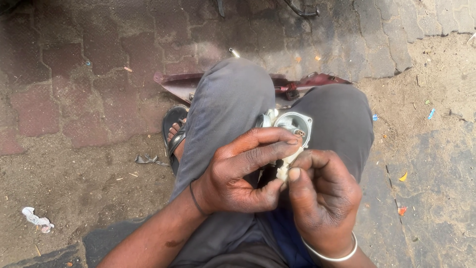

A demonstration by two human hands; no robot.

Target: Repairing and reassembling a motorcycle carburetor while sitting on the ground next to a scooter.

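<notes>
Gripping a small grey metal engine part (290,130) at frame centre, left hand (243,171) wraps it from 9 o'clock. Right hand (322,196) pinches its lower end from 5 o'clock, above grey-trousered knees (233,99). Maroon panel (183,85) lies at 12 o'clock on paving.

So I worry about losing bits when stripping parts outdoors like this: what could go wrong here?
1. The metal part is held over the knees by the left hand and right hand alone; a slip of the grip could drop it onto the paving.
2. Anything small that comes loose may vanish in the sandy dirt and litter.
3. Grit could get into the part's open cavity.
</notes>
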